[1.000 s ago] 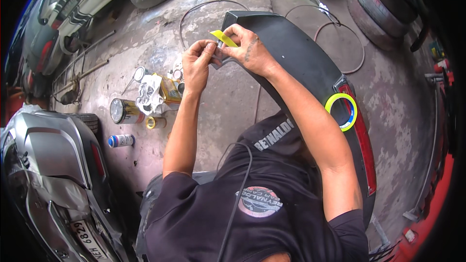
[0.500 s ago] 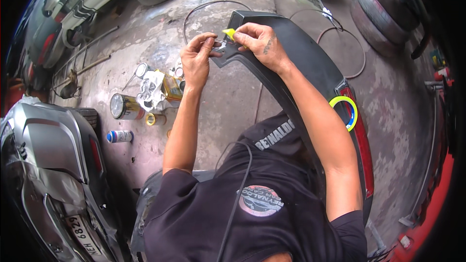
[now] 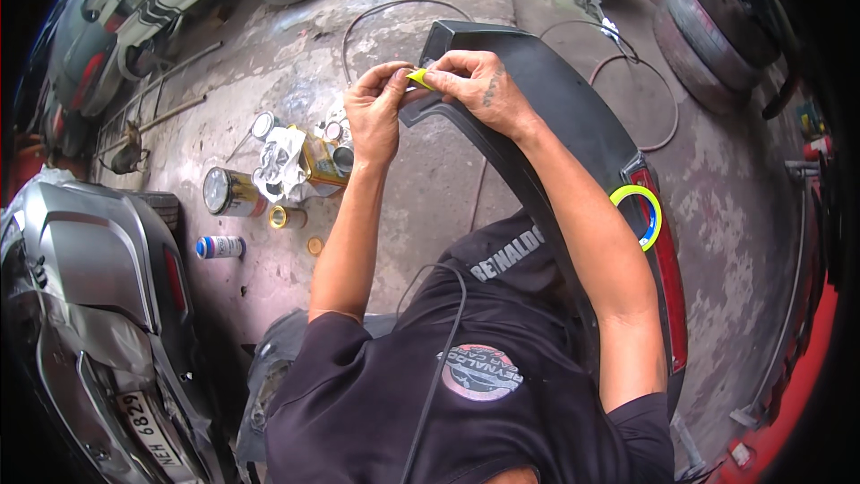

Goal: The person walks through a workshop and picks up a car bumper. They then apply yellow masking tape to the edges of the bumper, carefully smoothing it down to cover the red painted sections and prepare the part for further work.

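A small piece of yellow tape (image 3: 418, 78) is pinched between my two hands, over the far end of a dark grey car body panel (image 3: 528, 72). My left hand (image 3: 374, 108) has its thumb and fingers closed on the tape's left side. On the other side, my right hand (image 3: 479, 90) grips the same piece between thumb and fingertips. The panel runs from there toward me under my right forearm and carries a long red light strip (image 3: 666, 296). A roll of yellow tape (image 3: 656, 224) rests on the panel beside that forearm.
Left of my arm stand paint cans (image 3: 224, 193), a crumpled white cloth (image 3: 282, 164) and a blue-capped spray can (image 3: 220, 246). A silver car bumper (image 3: 98, 251) lies at the left. Stacked tyres (image 3: 703, 45) and a looped hose (image 3: 676, 116) are at the far right.
My hands have come closer together, the left one moving right. The yellow tape has shifted slightly down and now lies between both hands' fingertips.
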`<state>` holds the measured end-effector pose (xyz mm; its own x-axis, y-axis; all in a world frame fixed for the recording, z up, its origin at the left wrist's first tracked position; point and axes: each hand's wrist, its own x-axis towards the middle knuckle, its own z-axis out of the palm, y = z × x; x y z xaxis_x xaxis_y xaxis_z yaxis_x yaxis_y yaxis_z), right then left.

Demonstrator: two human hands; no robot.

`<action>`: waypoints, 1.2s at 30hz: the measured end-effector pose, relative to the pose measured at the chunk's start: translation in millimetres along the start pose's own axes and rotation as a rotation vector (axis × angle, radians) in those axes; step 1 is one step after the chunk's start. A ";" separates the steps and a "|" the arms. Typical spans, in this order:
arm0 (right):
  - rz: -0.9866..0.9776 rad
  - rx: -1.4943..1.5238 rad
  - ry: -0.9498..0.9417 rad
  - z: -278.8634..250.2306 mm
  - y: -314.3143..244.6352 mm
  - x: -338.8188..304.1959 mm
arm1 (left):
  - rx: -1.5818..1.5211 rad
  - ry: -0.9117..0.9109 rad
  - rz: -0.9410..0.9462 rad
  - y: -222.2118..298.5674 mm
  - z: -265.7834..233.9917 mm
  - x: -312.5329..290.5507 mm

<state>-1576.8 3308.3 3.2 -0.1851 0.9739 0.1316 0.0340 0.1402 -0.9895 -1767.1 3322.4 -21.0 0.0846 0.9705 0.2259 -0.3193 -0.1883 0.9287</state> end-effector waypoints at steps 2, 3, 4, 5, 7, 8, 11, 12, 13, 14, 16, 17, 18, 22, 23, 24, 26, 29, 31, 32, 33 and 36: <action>0.003 -0.039 0.021 0.0 -1.5 -0.2 | 0.026 -0.014 0.021 -0.1 1.4 -1.1; 0.004 -0.058 0.031 0.3 -1.4 -0.3 | 0.052 -0.023 0.034 0.9 2.2 -2.0; -0.002 -0.072 0.032 0.2 0.2 0.1 | 0.077 -0.033 0.048 1.7 2.9 -2.4; -0.008 -0.087 0.032 0.1 2.9 0.9 | 0.089 -0.042 0.058 1.7 3.1 -2.6; -0.013 -0.091 0.039 0.0 5.2 1.9 | 0.112 -0.060 0.078 1.7 3.2 -2.9; -0.011 -0.082 0.046 0.1 5.5 2.3 | 0.125 -0.059 0.079 2.2 3.4 -3.1; -0.005 -0.055 0.055 1.1 7.7 2.5 | 0.158 -0.056 0.086 3.0 3.9 -3.9; -0.002 -0.046 0.056 1.3 8.3 2.5 | 0.168 -0.055 0.090 2.9 3.9 -4.1; -0.004 -0.065 0.057 1.3 8.2 2.3 | 0.178 -0.053 0.094 2.8 3.9 -4.4; -0.007 -0.085 0.059 1.4 8.0 2.2 | 0.175 -0.054 0.097 3.1 4.2 -4.7; -0.009 -0.113 0.061 1.4 8.4 2.1 | 0.169 -0.056 0.105 4.3 5.5 -5.1; -0.008 -0.123 0.062 1.5 9.2 2.2 | 0.178 -0.054 0.106 4.9 5.8 -5.3; -0.008 -0.132 0.062 1.6 9.7 2.2 | 0.187 -0.052 0.106 5.5 6.0 -5.6; -0.002 -0.118 0.081 4.1 8.9 1.6 | 0.226 -0.048 0.117 7.8 6.5 -6.6; -0.008 -0.119 0.085 4.0 11.3 1.6 | 0.234 -0.049 0.116 9.3 7.6 -7.1; -0.013 -0.120 0.089 3.6 12.4 1.5 | 0.242 -0.049 0.115 11.0 9.1 -7.8; -0.022 -0.128 0.087 4.0 11.5 1.8 | 0.251 -0.053 0.114 12.2 9.3 -8.3; -0.022 -0.136 0.085 4.5 7.2 0.1 | 0.253 -0.063 0.107 12.7 8.9 -8.5; -0.013 -0.143 0.085 5.1 5.4 -0.6 | 0.257 -0.066 0.092 13.4 9.3 -9.7; -0.008 -0.148 0.086 5.6 4.9 -0.5 | 0.231 -0.070 0.088 13.3 9.1 -10.2; -0.002 -0.152 0.087 5.9 4.4 -0.5 | 0.205 -0.073 0.083 12.8 8.7 -10.9; -0.011 -0.124 0.090 6.0 5.4 -0.6 | 0.218 -0.087 0.082 15.5 8.6 -13.1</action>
<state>-1582.4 3307.4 -2.7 -0.0978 0.9834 0.1527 0.1550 0.1667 -0.9738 -1765.1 3305.5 -7.1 0.1508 0.9356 0.3192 -0.1180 -0.3035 0.9455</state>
